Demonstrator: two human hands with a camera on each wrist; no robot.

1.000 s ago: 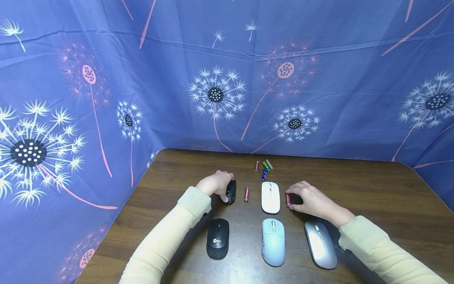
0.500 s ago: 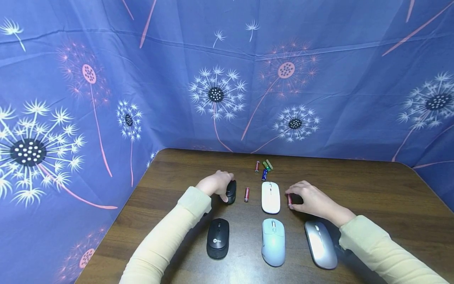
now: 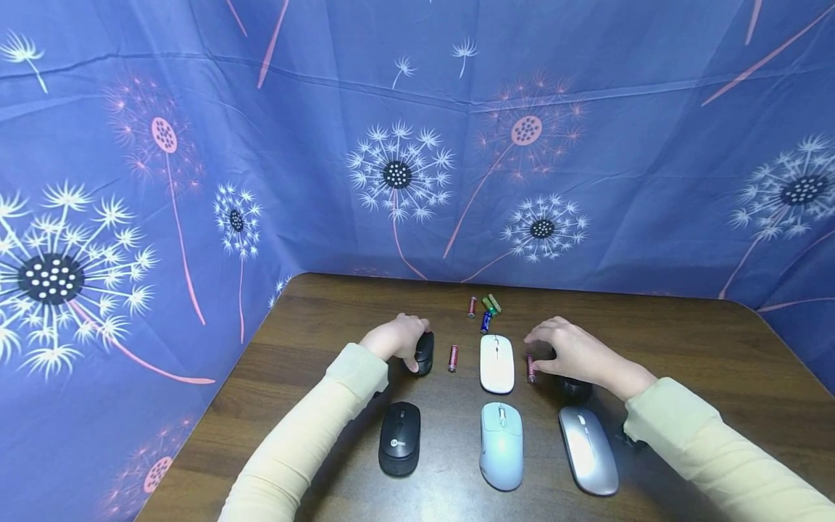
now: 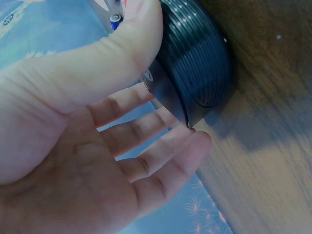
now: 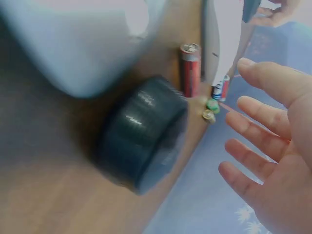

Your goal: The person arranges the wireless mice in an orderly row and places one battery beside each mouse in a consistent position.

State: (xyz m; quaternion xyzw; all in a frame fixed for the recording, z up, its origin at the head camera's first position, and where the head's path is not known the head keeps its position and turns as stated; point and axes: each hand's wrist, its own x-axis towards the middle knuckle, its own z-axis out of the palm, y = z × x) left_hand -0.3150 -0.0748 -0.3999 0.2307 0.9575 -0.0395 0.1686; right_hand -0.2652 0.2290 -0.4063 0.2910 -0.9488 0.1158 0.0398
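Note:
My left hand holds a black computer mouse on the table, thumb at one side and fingers at the other. Its ribbed edge shows beside the thumb in the left wrist view. With its fingers spread, my right hand hovers at the right and holds nothing. Just left of its thumb lies a red battery, also seen as a red battery in the right wrist view. Partly hidden under this hand sits another black mouse, whose dark rounded body shows in the right wrist view.
Between the hands are a white mouse and a red battery. Behind them lie another red battery, a blue battery and green batteries. Nearer stand a black mouse, a light-blue mouse and a silver mouse.
My right hand has let go of the red battery and lifted slightly away, uncovering part of the black mouse beneath it. The left hand stays in place on its mouse.

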